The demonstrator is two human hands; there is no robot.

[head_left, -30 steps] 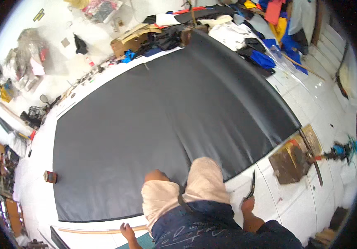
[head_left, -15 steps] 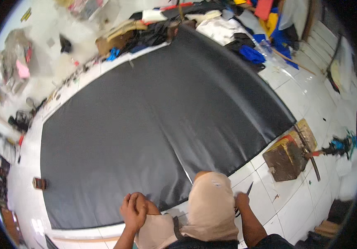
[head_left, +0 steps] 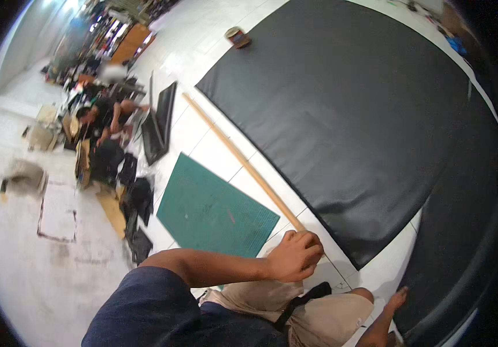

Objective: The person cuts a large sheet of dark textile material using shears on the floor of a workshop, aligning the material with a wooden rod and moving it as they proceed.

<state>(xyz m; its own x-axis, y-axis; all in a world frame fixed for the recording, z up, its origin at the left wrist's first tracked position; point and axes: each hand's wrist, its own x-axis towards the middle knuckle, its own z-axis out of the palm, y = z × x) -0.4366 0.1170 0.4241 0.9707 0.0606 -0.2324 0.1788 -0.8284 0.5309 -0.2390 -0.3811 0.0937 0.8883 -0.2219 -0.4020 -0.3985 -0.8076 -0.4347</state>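
Just right of the left hand (head_left: 296,256) and stretching far beyond it lies the black sheet (head_left: 341,121), flat on the white floor (head_left: 205,155). Between the two hands, a gap baring the floor splits its near edge; the right-hand part reaches to the right hand (head_left: 397,298), which is beside or on that part's border.

From the left hand, the stick (head_left: 238,155) runs away up and to the left, along the sheet's edge but apart from it. The left hand's fingers are curled in, nearly a fist, over the stick's near end; whether they grip it, I cannot tell. The right hand is small and partly hidden, so how open it is, or what it holds, I cannot tell.

Left of the stick, beyond the left forearm, lies the green mat (head_left: 214,203). The can (head_left: 237,37) is well beyond the left hand, by the sheet's far left edge.
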